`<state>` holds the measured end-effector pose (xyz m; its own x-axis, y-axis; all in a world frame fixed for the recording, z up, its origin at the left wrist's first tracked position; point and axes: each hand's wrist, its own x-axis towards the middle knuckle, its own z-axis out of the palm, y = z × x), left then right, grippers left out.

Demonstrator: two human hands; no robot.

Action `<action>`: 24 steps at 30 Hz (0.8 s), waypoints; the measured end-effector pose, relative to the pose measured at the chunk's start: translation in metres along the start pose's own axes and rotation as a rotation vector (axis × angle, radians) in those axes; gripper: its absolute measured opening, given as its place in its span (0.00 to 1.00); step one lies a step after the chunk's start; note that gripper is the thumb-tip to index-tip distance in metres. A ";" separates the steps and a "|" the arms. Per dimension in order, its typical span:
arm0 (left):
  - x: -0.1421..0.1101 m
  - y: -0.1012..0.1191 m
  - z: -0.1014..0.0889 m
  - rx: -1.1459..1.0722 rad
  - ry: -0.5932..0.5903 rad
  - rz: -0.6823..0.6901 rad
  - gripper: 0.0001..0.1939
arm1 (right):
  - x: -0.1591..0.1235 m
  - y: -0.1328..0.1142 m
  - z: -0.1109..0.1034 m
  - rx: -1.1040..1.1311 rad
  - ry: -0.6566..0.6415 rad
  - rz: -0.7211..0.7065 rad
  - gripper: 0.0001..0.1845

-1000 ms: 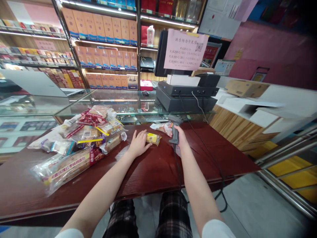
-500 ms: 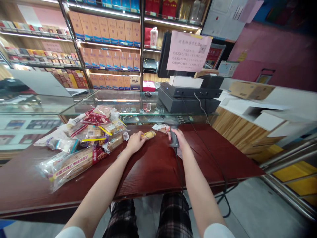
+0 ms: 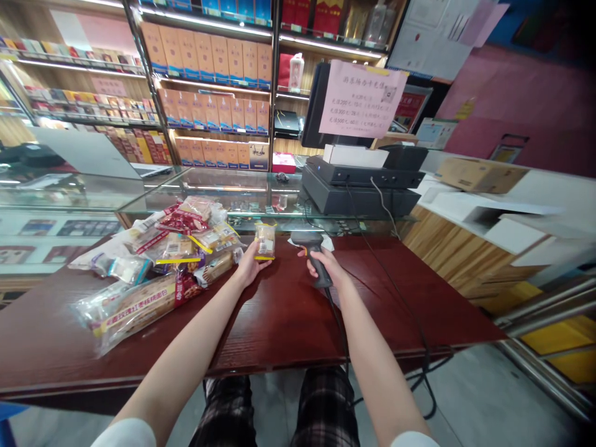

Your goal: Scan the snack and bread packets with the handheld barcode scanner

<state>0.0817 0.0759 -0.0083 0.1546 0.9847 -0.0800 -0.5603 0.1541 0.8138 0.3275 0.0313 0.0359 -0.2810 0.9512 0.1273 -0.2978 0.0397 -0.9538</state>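
My left hand grips a small packaged snack by its left side, tilted up so a printed label with a barcode faces me. My right hand is wrapped round the handle of a dark barcode scanner, its head pointing left toward the snack. Behind the scanner, partly hidden, lies a white wrapper. Left of my left hand is a heap of packaged breads, with a long bagged loaf lying in front.
A dark red wooden table spans the front. Behind it stand a glass display case and a black cash register with a pink sign. The scanner's cable drops over the table's front edge. Shelves of boxes line the back.
My left hand has lifted and turned the snack upright, label toward me. My right hand has swung the scanner's head left to face it. The view has shifted slightly.
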 end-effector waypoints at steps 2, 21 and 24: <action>0.003 -0.002 -0.002 -0.044 0.023 0.001 0.17 | 0.001 0.002 0.002 -0.001 -0.037 0.024 0.14; 0.006 -0.005 0.002 -0.089 0.012 -0.027 0.20 | 0.003 0.014 0.017 -0.054 -0.200 0.053 0.14; 0.007 -0.008 -0.002 -0.036 -0.050 -0.001 0.23 | 0.003 0.011 0.017 -0.033 -0.197 0.059 0.14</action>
<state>0.0862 0.0815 -0.0166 0.1953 0.9794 -0.0515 -0.5890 0.1591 0.7923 0.3081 0.0291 0.0302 -0.4713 0.8740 0.1183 -0.2463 -0.0016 -0.9692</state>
